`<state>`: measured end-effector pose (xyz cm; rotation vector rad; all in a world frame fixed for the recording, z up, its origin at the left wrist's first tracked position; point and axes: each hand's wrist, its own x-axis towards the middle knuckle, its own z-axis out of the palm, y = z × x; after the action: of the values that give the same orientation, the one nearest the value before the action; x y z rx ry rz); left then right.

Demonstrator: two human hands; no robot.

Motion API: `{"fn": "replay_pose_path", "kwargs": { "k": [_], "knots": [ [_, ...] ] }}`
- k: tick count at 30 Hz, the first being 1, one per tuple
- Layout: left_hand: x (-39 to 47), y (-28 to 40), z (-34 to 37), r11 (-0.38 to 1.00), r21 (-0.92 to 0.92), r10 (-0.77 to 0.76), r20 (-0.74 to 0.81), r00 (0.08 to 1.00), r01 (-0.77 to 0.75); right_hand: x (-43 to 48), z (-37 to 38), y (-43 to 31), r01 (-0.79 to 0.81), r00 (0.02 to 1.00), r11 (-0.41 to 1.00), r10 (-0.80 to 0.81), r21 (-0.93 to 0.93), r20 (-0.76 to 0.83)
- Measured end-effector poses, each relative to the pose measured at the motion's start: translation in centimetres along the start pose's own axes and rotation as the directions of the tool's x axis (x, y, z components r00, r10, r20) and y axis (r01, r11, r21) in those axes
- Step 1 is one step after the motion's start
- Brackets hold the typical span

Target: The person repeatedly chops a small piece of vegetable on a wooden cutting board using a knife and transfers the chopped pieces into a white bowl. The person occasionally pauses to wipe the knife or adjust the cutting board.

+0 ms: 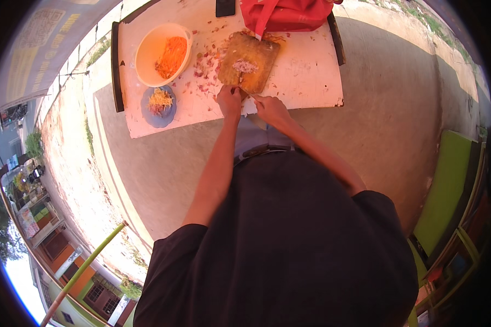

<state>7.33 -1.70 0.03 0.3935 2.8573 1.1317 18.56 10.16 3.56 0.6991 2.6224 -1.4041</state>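
A worn wooden cutting board [257,47] lies near the table's front edge, with a small heap of chopped shallot or onion [245,66] on it. My left hand [230,102] is at the board's near left corner, its fingertips pinched together; whether they hold a small piece cannot be made out. My right hand [271,109] grips the handle of a small knife [246,93] at the near edge, its blade pointing towards my left fingertips. Left of the board stand a cream plastic basin [145,57] of shredded carrot [174,55] and a blue scalloped plate [159,119] with pale yellow shreds and reddish pieces.
Reddish peelings [204,67] lie scattered over the white table [311,77], mostly between basin and board. A red bag [290,16] stands behind the board, its strap touching the board's far edge. A black phone [225,7] lies at the far side. A green bench [446,184] is at right.
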Motion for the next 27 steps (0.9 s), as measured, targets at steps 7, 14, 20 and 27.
{"fn": "replay_pose_path", "kwargs": {
  "k": [7, 14, 20, 27],
  "knots": [
    [-0.19, 0.01, -0.05, 0.997, -0.04, -0.072, 0.019, 0.997, 0.073, -0.18, -0.18, -0.13, -0.009, 1.0, 1.0, 0.01, -0.021, 0.025],
    [-0.1, -0.19, -0.06, 0.999, -0.02, -0.033, -0.013, 0.999, 0.033, 0.21, 0.11, 0.2, 0.002, 1.0, 1.0, -0.002, -0.01, 0.018],
    [-0.1, 0.06, -0.12, 0.998, -0.028, -0.062, 0.019, 0.998, 0.063, 0.22, -0.2, 0.25, -0.014, 0.999, 1.0, 0.014, -0.006, 0.035],
    [-0.08, -0.61, 0.09, 0.999, -0.018, -0.043, 0.006, 0.999, 0.043, 0.33, 0.2, 0.29, 0.007, 1.0, 1.0, -0.007, 0.002, 0.028]
  ]
}}
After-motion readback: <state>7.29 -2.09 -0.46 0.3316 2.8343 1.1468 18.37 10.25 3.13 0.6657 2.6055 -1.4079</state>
